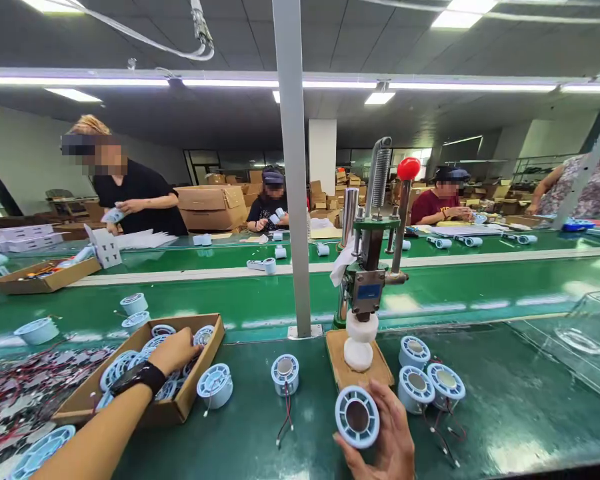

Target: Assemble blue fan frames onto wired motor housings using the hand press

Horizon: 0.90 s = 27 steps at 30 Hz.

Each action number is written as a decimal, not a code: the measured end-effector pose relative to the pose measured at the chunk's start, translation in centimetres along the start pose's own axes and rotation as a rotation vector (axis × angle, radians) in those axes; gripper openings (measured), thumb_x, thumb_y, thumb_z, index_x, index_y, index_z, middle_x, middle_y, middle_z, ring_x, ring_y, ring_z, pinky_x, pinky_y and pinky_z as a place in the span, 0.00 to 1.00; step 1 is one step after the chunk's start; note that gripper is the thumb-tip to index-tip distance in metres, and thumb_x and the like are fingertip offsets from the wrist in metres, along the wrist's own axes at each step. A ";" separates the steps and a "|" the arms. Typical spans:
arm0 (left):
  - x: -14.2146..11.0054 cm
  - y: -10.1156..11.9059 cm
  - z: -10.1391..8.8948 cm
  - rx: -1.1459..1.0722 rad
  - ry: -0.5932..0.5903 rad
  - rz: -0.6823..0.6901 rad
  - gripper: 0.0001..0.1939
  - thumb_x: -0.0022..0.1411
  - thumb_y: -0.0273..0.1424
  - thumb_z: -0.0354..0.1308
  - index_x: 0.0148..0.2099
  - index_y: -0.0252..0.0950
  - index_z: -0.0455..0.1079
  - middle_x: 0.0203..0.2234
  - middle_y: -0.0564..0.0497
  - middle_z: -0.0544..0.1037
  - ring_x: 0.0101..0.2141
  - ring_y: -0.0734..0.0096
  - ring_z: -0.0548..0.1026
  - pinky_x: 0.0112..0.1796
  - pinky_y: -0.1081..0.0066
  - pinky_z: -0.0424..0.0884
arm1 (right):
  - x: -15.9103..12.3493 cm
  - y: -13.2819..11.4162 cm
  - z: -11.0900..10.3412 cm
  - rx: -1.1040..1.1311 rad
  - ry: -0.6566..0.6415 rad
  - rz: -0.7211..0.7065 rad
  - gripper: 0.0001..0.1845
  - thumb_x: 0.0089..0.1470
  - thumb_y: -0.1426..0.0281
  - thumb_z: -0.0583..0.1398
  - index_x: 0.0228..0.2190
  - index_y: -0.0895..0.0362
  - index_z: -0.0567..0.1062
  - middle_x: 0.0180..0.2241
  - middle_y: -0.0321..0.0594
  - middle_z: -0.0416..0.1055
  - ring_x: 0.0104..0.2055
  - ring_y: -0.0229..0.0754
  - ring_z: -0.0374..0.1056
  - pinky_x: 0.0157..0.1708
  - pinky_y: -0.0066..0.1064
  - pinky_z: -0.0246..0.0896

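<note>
My left hand [176, 351] reaches into a cardboard box [130, 407] full of round pale-blue plastic parts; its fingers curl down among them and what they grip is hidden. A dark band sits on that wrist. My right hand [387, 437] holds one round blue part [357, 417] upright, open face toward me, in front of the wooden base [353, 380] of a small hand press [370, 267] with a red knob [409, 168].
Three blue parts with red and black wires [425, 383] lie right of the press; two more [285, 373] stand between box and press. A heap of wires [25, 393] lies at left. Green conveyor belts [455, 293] run behind, with a grey post [293, 167]. Several people work across the line.
</note>
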<state>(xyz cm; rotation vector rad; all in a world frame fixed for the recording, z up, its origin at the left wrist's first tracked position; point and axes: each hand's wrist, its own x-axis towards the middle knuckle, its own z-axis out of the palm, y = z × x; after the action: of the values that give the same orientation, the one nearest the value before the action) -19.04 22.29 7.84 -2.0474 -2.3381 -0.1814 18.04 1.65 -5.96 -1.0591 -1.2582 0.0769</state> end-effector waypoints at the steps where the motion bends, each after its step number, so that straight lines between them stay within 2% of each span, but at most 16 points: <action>1: 0.0 -0.1 -0.1 -0.016 0.002 0.001 0.07 0.57 0.30 0.62 0.29 0.34 0.68 0.26 0.50 0.78 0.33 0.63 0.76 0.36 0.68 0.68 | -0.2 -0.5 -0.4 -0.011 -0.006 -0.038 0.49 0.47 0.65 0.66 0.64 0.37 0.48 0.57 0.44 0.63 0.53 0.60 0.68 0.42 0.53 0.73; 2: 0.0 -0.2 -0.3 -0.033 0.002 0.005 0.08 0.56 0.30 0.61 0.27 0.35 0.67 0.24 0.50 0.77 0.32 0.61 0.76 0.33 0.69 0.66 | -0.1 -0.8 -0.8 -0.031 0.001 -0.085 0.48 0.49 0.67 0.65 0.64 0.37 0.48 0.57 0.44 0.62 0.53 0.59 0.67 0.42 0.51 0.73; 4: -0.2 -0.1 -0.8 -0.083 0.017 0.014 0.10 0.55 0.31 0.59 0.23 0.38 0.64 0.21 0.51 0.76 0.29 0.60 0.76 0.29 0.70 0.63 | 0.5 -0.9 -1.8 -0.132 0.011 -0.175 0.39 0.53 0.70 0.62 0.63 0.38 0.54 0.58 0.43 0.60 0.54 0.55 0.67 0.42 0.46 0.73; 7: -0.7 0.1 -1.6 -0.182 0.091 0.012 0.09 0.52 0.31 0.56 0.22 0.39 0.62 0.18 0.54 0.74 0.27 0.60 0.75 0.26 0.72 0.61 | 1.5 0.8 -4.3 -0.377 -0.034 -0.290 0.25 0.57 0.72 0.58 0.56 0.47 0.67 0.57 0.45 0.61 0.53 0.52 0.67 0.44 0.41 0.71; 9: -1.1 0.5 -2.3 -0.247 0.168 -0.006 0.06 0.51 0.31 0.55 0.24 0.39 0.63 0.19 0.53 0.74 0.26 0.60 0.75 0.27 0.71 0.62 | 2.0 2.6 -6.6 -0.540 -0.071 -0.368 0.20 0.59 0.70 0.59 0.53 0.51 0.69 0.55 0.47 0.63 0.54 0.53 0.66 0.49 0.44 0.66; 11: -1.6 1.2 -3.2 -0.308 0.273 -0.025 0.04 0.53 0.32 0.53 0.30 0.37 0.66 0.24 0.50 0.76 0.29 0.60 0.76 0.31 0.69 0.66 | 2.4 4.4 -8.9 -0.666 -0.098 -0.427 0.18 0.61 0.66 0.57 0.52 0.54 0.70 0.54 0.48 0.64 0.54 0.54 0.64 0.55 0.50 0.57; 13: -2.6 2.3 -4.4 -0.363 0.386 -0.028 0.09 0.57 0.32 0.48 0.39 0.35 0.66 0.32 0.45 0.77 0.35 0.60 0.76 0.37 0.67 0.68 | 2.8 5.9 -10.8 -0.742 -0.130 -0.456 0.17 0.63 0.63 0.54 0.51 0.56 0.70 0.54 0.49 0.65 0.53 0.53 0.65 0.58 0.53 0.52; 16: -6.2 4.8 -5.6 -0.429 0.457 0.056 0.15 0.62 0.34 0.44 0.47 0.34 0.63 0.39 0.45 0.77 0.38 0.64 0.76 0.41 0.69 0.70 | 3.7 7.1 -12.7 -0.840 -0.188 -0.467 0.20 0.65 0.60 0.48 0.49 0.57 0.71 0.54 0.50 0.65 0.52 0.56 0.66 0.56 0.58 0.52; 18: -10.3 6.7 -5.1 -0.459 0.365 0.188 0.13 0.63 0.36 0.46 0.45 0.38 0.65 0.36 0.50 0.77 0.35 0.67 0.76 0.37 0.72 0.71 | 4.3 6.9 -13.3 -0.928 -0.204 -0.423 0.22 0.65 0.61 0.45 0.48 0.57 0.72 0.52 0.51 0.66 0.53 0.61 0.64 0.53 0.63 0.52; 20: -14.8 8.4 -3.1 -0.471 0.133 0.350 0.09 0.62 0.32 0.48 0.41 0.40 0.68 0.30 0.53 0.77 0.31 0.67 0.75 0.34 0.71 0.70 | 4.7 5.8 -12.9 -0.970 -0.197 -0.366 0.23 0.64 0.62 0.45 0.47 0.59 0.73 0.52 0.53 0.66 0.55 0.65 0.62 0.52 0.66 0.51; 21: -16.9 9.1 -1.6 -0.458 0.032 0.382 0.09 0.62 0.29 0.47 0.40 0.40 0.69 0.28 0.53 0.76 0.30 0.66 0.75 0.34 0.69 0.70 | 4.8 4.9 -12.2 -0.943 -0.200 -0.346 0.22 0.64 0.63 0.46 0.47 0.59 0.73 0.52 0.54 0.65 0.56 0.65 0.61 0.52 0.66 0.51; 22: -18.7 9.6 0.1 -0.440 0.001 0.381 0.10 0.61 0.27 0.47 0.39 0.39 0.69 0.29 0.52 0.76 0.32 0.65 0.75 0.35 0.68 0.70 | 4.8 3.8 -11.1 -0.877 -0.220 -0.328 0.21 0.63 0.63 0.47 0.48 0.59 0.72 0.53 0.53 0.64 0.56 0.64 0.61 0.53 0.64 0.53; 25: -21.8 10.2 4.6 -0.420 0.066 0.356 0.13 0.62 0.26 0.47 0.44 0.37 0.71 0.39 0.45 0.75 0.41 0.59 0.74 0.44 0.60 0.70 | 4.6 -0.1 -5.7 -0.544 -0.384 -0.234 0.19 0.62 0.67 0.50 0.52 0.54 0.69 0.57 0.48 0.60 0.58 0.54 0.60 0.55 0.54 0.59; 27: -22.4 10.0 6.3 -0.437 0.116 0.351 0.15 0.65 0.28 0.46 0.48 0.37 0.71 0.43 0.43 0.74 0.45 0.57 0.72 0.47 0.56 0.69 | 4.6 -2.3 -0.8 -0.324 -0.534 -0.082 0.21 0.61 0.69 0.51 0.55 0.50 0.67 0.59 0.45 0.57 0.61 0.51 0.56 0.58 0.51 0.57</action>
<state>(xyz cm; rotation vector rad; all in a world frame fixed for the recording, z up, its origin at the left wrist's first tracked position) -5.80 2.13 0.11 -2.5115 -1.9580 -0.8351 19.31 2.52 -0.99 -1.3135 -1.8398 0.0998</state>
